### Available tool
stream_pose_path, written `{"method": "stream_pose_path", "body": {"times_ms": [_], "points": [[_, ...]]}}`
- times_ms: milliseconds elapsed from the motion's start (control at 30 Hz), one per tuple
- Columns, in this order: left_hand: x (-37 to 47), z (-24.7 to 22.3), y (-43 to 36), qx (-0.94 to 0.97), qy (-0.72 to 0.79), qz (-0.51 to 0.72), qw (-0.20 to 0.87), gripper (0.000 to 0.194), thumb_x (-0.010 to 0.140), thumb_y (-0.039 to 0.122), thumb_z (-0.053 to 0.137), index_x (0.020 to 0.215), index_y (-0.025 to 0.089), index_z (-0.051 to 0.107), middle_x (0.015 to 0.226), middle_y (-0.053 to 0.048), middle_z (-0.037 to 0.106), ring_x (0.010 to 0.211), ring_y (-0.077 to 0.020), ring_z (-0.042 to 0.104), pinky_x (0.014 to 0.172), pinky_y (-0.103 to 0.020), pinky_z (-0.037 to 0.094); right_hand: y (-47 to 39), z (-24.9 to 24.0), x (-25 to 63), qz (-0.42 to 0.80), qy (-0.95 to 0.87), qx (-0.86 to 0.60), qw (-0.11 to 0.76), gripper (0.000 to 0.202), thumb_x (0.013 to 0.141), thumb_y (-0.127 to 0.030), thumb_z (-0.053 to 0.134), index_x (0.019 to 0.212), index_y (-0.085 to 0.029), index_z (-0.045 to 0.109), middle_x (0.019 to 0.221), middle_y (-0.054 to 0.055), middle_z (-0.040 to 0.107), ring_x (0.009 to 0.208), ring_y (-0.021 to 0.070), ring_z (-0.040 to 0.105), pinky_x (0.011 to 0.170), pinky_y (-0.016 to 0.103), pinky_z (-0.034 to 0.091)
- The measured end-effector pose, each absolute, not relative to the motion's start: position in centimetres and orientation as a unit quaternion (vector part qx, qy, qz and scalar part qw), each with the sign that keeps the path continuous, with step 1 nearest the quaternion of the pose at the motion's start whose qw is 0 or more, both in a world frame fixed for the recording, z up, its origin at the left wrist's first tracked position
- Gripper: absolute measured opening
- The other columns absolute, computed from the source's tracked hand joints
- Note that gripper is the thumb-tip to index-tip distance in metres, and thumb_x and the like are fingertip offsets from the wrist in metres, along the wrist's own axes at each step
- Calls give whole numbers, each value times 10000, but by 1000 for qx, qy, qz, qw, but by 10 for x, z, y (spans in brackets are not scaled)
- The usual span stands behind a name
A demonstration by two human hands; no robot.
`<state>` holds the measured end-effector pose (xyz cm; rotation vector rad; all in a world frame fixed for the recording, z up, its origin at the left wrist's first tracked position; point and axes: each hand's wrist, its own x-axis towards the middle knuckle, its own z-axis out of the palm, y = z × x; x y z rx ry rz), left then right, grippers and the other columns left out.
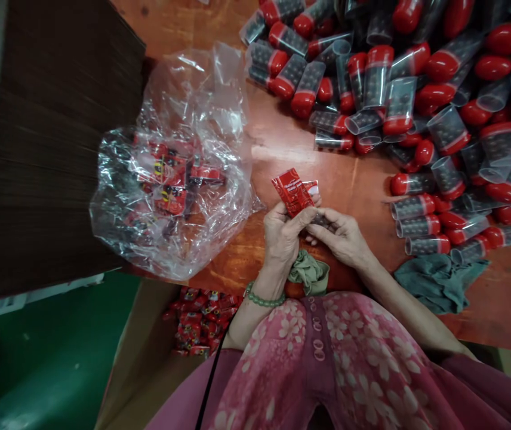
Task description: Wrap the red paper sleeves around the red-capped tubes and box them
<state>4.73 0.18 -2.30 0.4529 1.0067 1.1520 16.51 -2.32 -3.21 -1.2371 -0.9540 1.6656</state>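
Observation:
My left hand (pixel 281 234) is closed on a red printed card (pixel 294 192), thumb on its front face. A smaller red and white piece (pixel 311 187) pokes out behind the card. My right hand (pixel 341 237) meets the left at the card's lower end, fingers pinched together. A small dark item (pixel 320 219) shows between the right fingers, too small to make out. Both hands are just above the table edge, over a bunched green cloth (pixel 309 272). To their left lies a clear plastic bag (pixel 219 125) with several red printed packets (pixel 170 179) inside.
Many clear tubes with red ends (pixel 376 77) and dark beads are heaped at the back right of the table (pixel 273 137). A teal cloth (pixel 439 283) lies at right. A tall dark stack (pixel 54 131) stands at left. Below, a cardboard box (pixel 134 346) holds red packets (pixel 199 319).

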Motion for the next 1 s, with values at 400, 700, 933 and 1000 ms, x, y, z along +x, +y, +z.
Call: {"method": "stream_pose_path", "body": {"times_ms": [400,700,933,1000], "points": [[44,-29,7,163,488,548,660,401,510,387,936,761,164,716,742,6,738,661,-91,660,717,-229,525,-27,-33,158,629,-371,-522,441,388,766,-476,756,990,-191,619,720,-42,640,576,84,600,585,226,530],[34,-20,6,249,417,478,732,367,645,450,862,859,164,778,889,-93,784,613,-137,667,550,-243,523,-21,-29,171,703,-331,-457,433,423,719,-485,812,899,-198,560,673,-31,687,548,100,654,529,210,541],[33,-25,8,222,438,507,709,414,575,465,899,831,177,748,809,-46,758,676,-143,675,654,-260,542,-16,-21,167,661,-352,-499,436,387,740,-485,786,932,-197,614,662,-37,676,540,102,633,535,225,541],[34,-27,10,198,444,538,688,455,512,447,932,823,185,730,788,-12,737,680,-119,664,702,-250,534,-14,-19,165,613,-393,-524,442,319,779,-438,758,960,-205,635,706,-30,680,580,112,635,574,246,549]]}}
